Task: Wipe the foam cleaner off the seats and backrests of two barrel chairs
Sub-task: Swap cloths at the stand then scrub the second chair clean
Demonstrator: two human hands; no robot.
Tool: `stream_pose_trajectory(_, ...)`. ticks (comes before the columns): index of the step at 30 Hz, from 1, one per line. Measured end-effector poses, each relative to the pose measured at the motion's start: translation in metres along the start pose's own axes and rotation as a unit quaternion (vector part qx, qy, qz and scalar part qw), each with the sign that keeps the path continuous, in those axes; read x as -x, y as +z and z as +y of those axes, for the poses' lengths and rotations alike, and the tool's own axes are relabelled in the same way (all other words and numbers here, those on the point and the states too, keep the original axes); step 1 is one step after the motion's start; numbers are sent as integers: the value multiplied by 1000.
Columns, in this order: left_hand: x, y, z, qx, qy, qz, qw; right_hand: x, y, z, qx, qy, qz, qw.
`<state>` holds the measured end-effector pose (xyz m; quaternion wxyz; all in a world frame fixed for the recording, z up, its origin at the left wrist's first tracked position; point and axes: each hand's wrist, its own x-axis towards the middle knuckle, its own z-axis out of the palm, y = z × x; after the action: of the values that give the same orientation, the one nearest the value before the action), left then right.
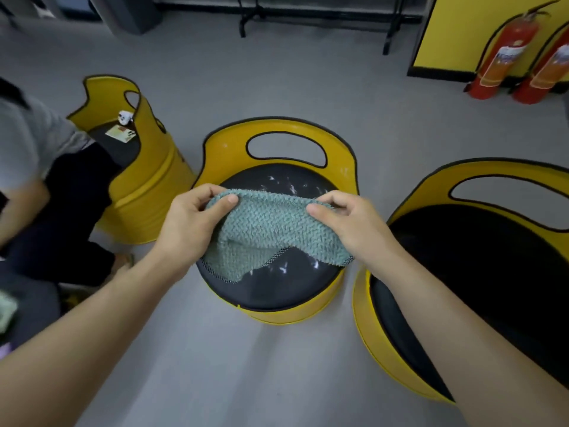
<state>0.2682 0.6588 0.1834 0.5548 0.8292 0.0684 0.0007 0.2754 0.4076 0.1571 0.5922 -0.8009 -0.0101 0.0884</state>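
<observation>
A yellow barrel chair [221,149] stands in the middle, its black seat [277,291] flecked with white foam streaks [292,188] near the backrest and at the front. Above the seat hangs a teal knitted cloth [264,229]. My left hand [191,223] pinches its left top corner and my right hand [345,223] pinches its right top corner, so the cloth droops between them onto the seat. A second yellow barrel chair [428,183] with a black seat [480,266] stands at the right; I see no foam on it.
A third yellow barrel chair [154,167] at the left holds a card and a small white object on its seat. A person in a grey shirt [30,140] crouches beside it. Two red fire extinguishers [508,53] stand by a yellow wall at the back right. Grey floor lies all around.
</observation>
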Motion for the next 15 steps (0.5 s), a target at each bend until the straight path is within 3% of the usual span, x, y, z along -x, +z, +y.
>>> stream_pose_trajectory(8, -8, -64, -44, -50, 19, -17, 998, -1, 73, -1, 163, -8, 27, 986)
stream_pose_trajectory(11, -16, -80, -56, -129, 46, -26, 990, -6, 92, -6, 178, -2, 58, 982)
stream_pose_trajectory(15, -29, -92, -75, -156, 49, -34, 986, -16, 105, -6, 179, -13, 63, 982)
